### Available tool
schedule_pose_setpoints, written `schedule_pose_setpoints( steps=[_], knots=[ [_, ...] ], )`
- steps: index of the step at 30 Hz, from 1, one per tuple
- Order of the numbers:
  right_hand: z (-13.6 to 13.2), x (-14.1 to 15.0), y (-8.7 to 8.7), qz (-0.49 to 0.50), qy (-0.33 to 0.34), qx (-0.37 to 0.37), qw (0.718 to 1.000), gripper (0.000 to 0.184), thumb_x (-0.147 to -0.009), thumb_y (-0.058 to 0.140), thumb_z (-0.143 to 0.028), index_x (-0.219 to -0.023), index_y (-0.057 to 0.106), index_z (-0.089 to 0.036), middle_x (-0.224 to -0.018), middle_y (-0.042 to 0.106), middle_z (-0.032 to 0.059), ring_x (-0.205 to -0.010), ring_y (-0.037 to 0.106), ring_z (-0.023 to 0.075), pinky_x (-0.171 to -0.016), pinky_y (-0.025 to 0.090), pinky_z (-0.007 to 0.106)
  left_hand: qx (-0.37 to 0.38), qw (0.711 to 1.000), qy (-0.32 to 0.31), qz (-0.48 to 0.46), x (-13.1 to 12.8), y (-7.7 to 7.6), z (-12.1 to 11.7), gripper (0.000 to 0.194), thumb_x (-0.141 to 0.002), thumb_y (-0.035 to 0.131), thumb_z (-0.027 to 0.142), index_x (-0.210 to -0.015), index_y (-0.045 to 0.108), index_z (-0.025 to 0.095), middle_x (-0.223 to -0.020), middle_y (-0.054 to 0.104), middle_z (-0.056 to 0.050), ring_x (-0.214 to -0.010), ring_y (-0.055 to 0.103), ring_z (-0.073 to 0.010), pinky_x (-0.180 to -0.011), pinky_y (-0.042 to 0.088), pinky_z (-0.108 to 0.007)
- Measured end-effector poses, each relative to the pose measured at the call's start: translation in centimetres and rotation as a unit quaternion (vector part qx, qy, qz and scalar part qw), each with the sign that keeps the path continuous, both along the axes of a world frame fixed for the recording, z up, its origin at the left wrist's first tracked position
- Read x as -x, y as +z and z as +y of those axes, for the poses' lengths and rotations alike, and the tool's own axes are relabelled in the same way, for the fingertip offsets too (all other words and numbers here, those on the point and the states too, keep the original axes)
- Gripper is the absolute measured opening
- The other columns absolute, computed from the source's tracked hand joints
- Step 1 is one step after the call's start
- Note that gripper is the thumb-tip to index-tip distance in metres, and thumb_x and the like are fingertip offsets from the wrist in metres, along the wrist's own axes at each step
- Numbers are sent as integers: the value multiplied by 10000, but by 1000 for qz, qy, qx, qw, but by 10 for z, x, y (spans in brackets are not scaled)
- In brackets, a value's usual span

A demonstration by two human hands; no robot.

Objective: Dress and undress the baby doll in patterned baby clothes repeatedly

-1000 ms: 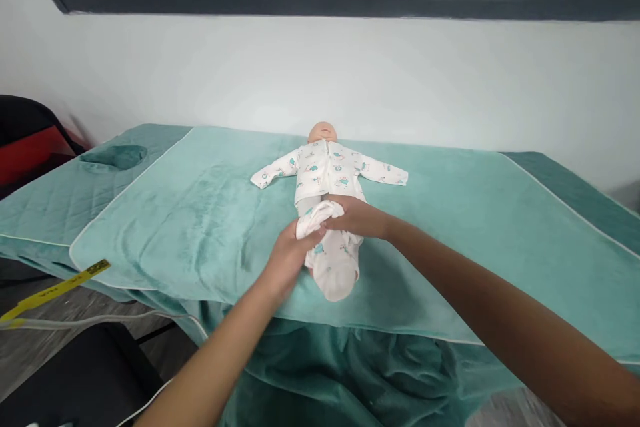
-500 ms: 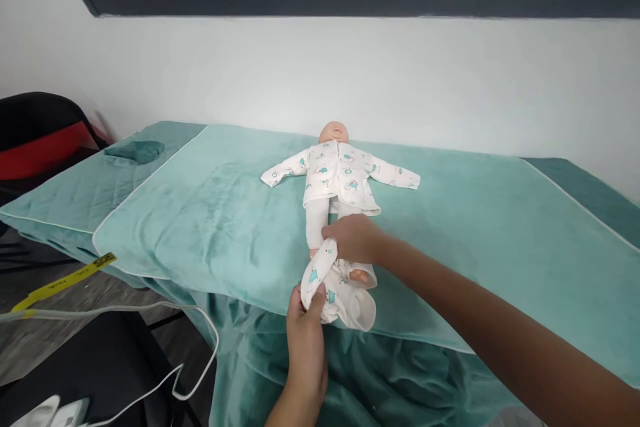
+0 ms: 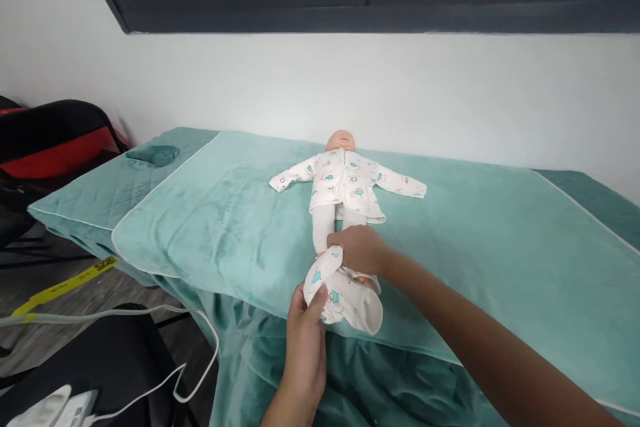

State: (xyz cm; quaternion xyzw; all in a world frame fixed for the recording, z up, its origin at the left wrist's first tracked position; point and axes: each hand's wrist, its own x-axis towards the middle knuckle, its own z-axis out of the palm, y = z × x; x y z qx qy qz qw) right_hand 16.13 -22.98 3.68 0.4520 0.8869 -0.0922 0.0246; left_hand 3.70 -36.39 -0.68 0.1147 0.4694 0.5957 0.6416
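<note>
White printed garment (image 3: 346,303), bunched at 6 o'clock from the jacketed doll (image 3: 336,181).
Left hand (image 3: 306,340), at the garment's 8 o'clock, pinches it between thumb and fingers; right hand (image 3: 360,250), at 1 o'clock, is clamped on its upper edge. Doll lies face-up on teal cover (image 3: 235,220), head at 12 o'clock; black seat (image 3: 100,360) at 8 o'clock from it.

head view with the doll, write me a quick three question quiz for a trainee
1. True or false: the left hand grips a printed garment.
2. Which hand is nearer the head of the doll: (a) left or (b) right?
3. Fill the gap: the cover under the doll is ____ in colour.

Key: 1. True. 2. (b), the right hand. 3. Green.
</note>
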Motion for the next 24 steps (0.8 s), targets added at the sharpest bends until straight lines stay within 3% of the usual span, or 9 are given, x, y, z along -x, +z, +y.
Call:
schedule_pose_setpoints(
  steps=[6, 12, 18, 24],
  knots=[
    [-2, -8, 3, 115, -31, 62, 991, 129, -857, 543, -300, -774, 594, -216, -800, 708, 37, -733, 619, 193, -589, 293, 272, -25, 996, -48, -69, 6, 5, 12, 405, -710, 792, 329, -1068, 669, 185, -1086, 714, -91, -965, 667, -218, -790, 499, -294],
    [1, -18, 2, 234, -40, 152, 959, 109, -793, 615, -305, -779, 549, -219, -832, 675, 9, -770, 593, 193, -637, 366, 270, -106, 979, -125, 121, 33, -10, 38, 354, -735, 753, 435, -942, 646, 168, -826, 660, -13, -747, 577, -148, -707, 433, -258],
    [4, -24, -1, 249, -57, 185, 949, 279, -754, 685, -446, -796, 533, -216, -809, 627, -1, -758, 561, 196, -627, 369, 279, -184, 900, -126, 374, 59, -15, 75, 195, -826, 622, 350, -956, 601, 205, -840, 631, 6, -789, 551, -166, -750, 419, -268],
    [11, -19, -4, 266, -69, 144, 951, 165, -803, 624, -356, -852, 559, -212, -942, 676, 52, -871, 601, 235, -729, 412, 331, -205, 828, -117, 509, 55, -12, 111, 154, -792, 634, 306, -921, 594, 231, -791, 637, 0, -745, 566, -194, -713, 376, -275]
  ],
)
